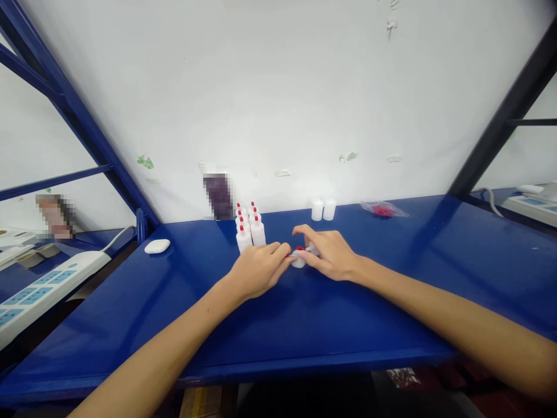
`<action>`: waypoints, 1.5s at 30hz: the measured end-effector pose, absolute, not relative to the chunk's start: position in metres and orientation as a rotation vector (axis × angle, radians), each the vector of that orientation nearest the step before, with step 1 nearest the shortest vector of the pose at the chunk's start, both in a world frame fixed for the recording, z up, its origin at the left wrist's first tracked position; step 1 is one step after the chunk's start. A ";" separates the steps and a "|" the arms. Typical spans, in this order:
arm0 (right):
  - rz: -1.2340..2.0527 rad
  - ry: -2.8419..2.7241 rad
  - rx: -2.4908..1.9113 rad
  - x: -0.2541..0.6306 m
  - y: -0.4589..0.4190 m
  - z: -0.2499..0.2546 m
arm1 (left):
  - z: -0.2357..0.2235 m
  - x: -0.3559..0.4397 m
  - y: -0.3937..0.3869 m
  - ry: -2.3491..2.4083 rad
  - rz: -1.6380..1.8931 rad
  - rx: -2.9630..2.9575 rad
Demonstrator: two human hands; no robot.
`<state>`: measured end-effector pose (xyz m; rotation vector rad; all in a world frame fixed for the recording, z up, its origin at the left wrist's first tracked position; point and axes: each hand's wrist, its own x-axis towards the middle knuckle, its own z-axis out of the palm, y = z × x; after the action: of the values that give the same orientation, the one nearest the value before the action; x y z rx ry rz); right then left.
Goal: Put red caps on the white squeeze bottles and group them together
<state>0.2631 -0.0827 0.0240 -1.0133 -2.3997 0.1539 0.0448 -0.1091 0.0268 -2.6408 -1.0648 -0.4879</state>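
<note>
Hands (260, 270) partly hide a small white piece (298, 260).

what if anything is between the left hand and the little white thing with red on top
Nothing visible: the fingers of the left hand are right at the white thing. The right hand is on its other side, and the red-tipped bottles are behind the left hand.
</note>
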 end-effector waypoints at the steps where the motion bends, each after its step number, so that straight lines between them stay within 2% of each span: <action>1: 0.150 -2.380 -1.055 0.265 -0.081 0.025 | 0.030 0.041 -0.109 -1.122 -0.380 -2.596; 3: 0.132 -2.356 -1.142 0.268 -0.076 0.025 | 0.034 0.035 -0.109 -1.231 -0.208 -2.521; 6: 0.104 -2.430 -1.186 0.272 -0.069 0.025 | 0.033 0.032 -0.108 -1.354 -0.129 -2.415; 9: 0.137 -2.589 -1.098 0.276 -0.066 0.025 | 0.030 0.034 -0.109 -1.355 -0.213 -2.393; 13: 0.179 -2.707 -0.985 0.279 -0.067 0.030 | 0.025 0.043 -0.115 -1.104 -0.295 -2.639; 17: 0.072 -2.737 -1.110 0.281 -0.068 0.035 | 0.018 0.051 -0.118 -0.940 -0.317 -2.864; 22: 0.025 -2.761 -1.185 0.279 -0.068 0.035 | 0.012 0.051 -0.113 -1.074 -0.418 -2.919; 28: 0.120 -2.755 -1.164 0.279 -0.067 0.034 | 0.014 0.044 -0.105 -1.263 -0.508 -2.928; 32: 0.386 -2.540 -1.051 0.275 -0.069 0.030 | 0.011 0.046 -0.105 -1.277 -0.610 -2.913; 38: 1.270 -2.026 -0.763 0.256 -0.084 0.029 | 0.008 0.048 -0.107 -1.068 -1.189 -2.666; 40: 1.356 -1.935 -0.702 0.253 -0.086 0.028 | 0.009 0.048 -0.107 -0.968 -1.267 -2.594; 45: 1.282 -1.893 -0.739 0.249 -0.088 0.025 | 0.013 0.046 -0.106 -0.814 -1.278 -2.560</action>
<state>0.2495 -0.0880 0.0247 -0.7388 -1.8931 1.2820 0.0463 -0.1063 0.0131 -2.5596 -0.8138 -1.2784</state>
